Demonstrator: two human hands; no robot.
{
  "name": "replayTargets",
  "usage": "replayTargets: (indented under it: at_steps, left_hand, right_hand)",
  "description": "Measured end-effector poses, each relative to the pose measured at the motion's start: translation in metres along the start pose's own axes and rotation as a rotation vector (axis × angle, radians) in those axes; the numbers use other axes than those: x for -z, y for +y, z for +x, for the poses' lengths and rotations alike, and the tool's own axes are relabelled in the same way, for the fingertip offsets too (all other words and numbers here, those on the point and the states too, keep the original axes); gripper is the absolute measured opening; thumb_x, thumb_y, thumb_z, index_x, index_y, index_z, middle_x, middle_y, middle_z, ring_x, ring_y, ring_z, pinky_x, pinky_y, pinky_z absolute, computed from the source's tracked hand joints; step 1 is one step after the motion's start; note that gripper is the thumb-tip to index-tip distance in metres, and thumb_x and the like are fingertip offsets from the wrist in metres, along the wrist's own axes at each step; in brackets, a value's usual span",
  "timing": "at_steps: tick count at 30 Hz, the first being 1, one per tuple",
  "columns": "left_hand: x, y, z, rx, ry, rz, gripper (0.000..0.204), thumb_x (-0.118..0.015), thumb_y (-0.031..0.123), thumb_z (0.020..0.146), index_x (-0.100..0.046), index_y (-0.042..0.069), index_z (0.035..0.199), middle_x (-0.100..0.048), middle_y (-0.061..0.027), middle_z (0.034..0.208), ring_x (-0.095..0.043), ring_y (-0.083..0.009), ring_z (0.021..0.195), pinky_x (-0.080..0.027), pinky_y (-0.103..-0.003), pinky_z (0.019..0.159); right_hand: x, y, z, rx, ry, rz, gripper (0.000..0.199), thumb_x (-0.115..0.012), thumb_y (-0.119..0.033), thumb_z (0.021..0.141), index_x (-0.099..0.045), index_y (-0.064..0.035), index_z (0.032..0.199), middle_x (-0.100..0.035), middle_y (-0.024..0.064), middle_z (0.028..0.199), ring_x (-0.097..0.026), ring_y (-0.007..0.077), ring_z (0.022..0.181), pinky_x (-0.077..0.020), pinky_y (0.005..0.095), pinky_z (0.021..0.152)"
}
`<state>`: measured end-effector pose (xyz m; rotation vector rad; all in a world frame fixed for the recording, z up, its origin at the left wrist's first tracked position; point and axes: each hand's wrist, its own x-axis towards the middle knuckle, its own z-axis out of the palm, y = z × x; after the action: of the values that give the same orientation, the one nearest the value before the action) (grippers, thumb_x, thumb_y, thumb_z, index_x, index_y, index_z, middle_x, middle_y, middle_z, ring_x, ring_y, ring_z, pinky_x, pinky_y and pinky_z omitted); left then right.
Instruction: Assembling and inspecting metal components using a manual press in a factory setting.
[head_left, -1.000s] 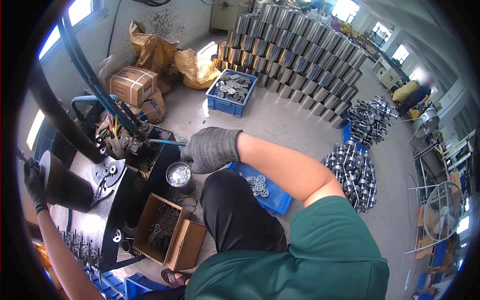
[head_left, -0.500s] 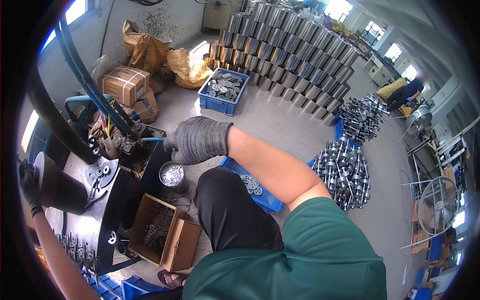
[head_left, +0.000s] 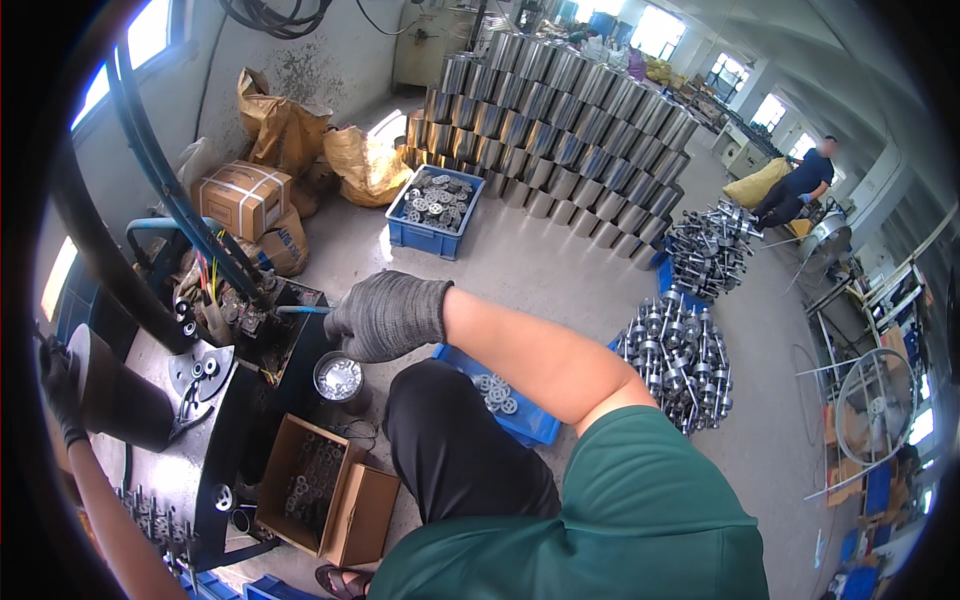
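Note:
My right hand (head_left: 388, 316), in a grey knit glove, is closed round the end of a thin blue lever (head_left: 303, 310) on the machine (head_left: 262, 290). My left hand (head_left: 60, 388), in a dark glove, lies along the far left side of a large dark cylinder (head_left: 122, 395) on the machine's metal table; its fingers are partly hidden at the picture's dark rim. Beside the cylinder is a metal plate with small round parts (head_left: 206, 368). Below my right hand stands a round tin (head_left: 339, 378) with shiny contents.
An open carton (head_left: 290, 528) of small rings stands by my knee. Blue crates (head_left: 428, 238) hold spoked metal discs. Stacked steel cylinders (head_left: 560, 125) line the back, and piles of shafted parts (head_left: 675, 365) lie to the right. A person (head_left: 800, 185) stands far right.
The view has tilted slightly upward, so most things sit lower in the picture. My right hand stays on the lever and my left by the cylinder. The distant person stands more upright.

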<state>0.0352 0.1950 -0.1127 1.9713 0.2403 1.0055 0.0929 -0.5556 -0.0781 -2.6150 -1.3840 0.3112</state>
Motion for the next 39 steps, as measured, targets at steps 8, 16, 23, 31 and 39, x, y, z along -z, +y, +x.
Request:
replayTargets:
  at_steps: [8,16,23,31,39]
  left_hand:
    - [0.014,0.039,-0.003,-0.081,0.087,0.256,0.028,-0.052,0.021,0.107,-0.066,0.006,0.126,-0.061,0.0014,0.085,-0.053,-0.0073,0.073,-0.047,-0.024,0.066]
    - [-0.073,0.138,-0.055,-0.096,0.246,0.200,0.021,-0.062,0.025,0.099,-0.065,0.005,0.093,-0.064,-0.0059,0.076,-0.057,-0.0155,0.068,-0.050,-0.035,0.065]
    - [-0.083,0.194,-0.083,0.025,0.295,0.470,0.027,-0.063,0.029,0.099,-0.071,0.005,0.106,-0.070,-0.0106,0.078,-0.068,-0.0192,0.071,-0.056,-0.035,0.072]
    - [-0.080,0.190,-0.082,0.009,0.302,0.515,0.029,-0.065,0.030,0.096,-0.071,0.004,0.109,-0.075,-0.0142,0.091,-0.072,-0.0273,0.085,-0.055,-0.037,0.082]
    - [-0.083,0.187,-0.080,-0.013,0.335,0.519,0.025,-0.066,0.029,0.095,-0.071,0.007,0.106,-0.074,-0.0132,0.088,-0.072,-0.0267,0.080,-0.056,-0.038,0.079]
  right_hand:
    - [0.002,-0.004,0.003,-0.012,-0.223,0.007,0.036,-0.058,-0.029,0.082,-0.075,-0.0109,0.107,-0.074,0.0175,0.097,-0.070,0.0368,0.093,-0.0541,0.0474,0.085]
    - [-0.017,0.011,-0.004,0.094,0.041,0.010,0.032,-0.058,-0.028,0.084,-0.072,-0.0139,0.108,-0.071,0.0206,0.084,-0.070,0.0400,0.080,-0.0553,0.0509,0.079]
    - [-0.003,-0.011,-0.002,0.054,0.030,0.106,0.029,-0.061,-0.017,0.083,-0.072,-0.0003,0.104,-0.071,0.0229,0.093,-0.071,0.0370,0.086,-0.0564,0.0435,0.081]
    - [-0.010,-0.017,-0.005,0.024,-0.046,0.038,0.028,-0.064,-0.012,0.081,-0.072,0.0000,0.105,-0.071,0.0223,0.092,-0.071,0.0355,0.087,-0.0568,0.0417,0.081]
    - [0.012,-0.025,0.017,-0.041,0.248,0.230,0.024,-0.063,-0.006,0.086,-0.070,0.0049,0.106,-0.071,0.0241,0.097,-0.071,0.0355,0.092,-0.0555,0.0402,0.082]
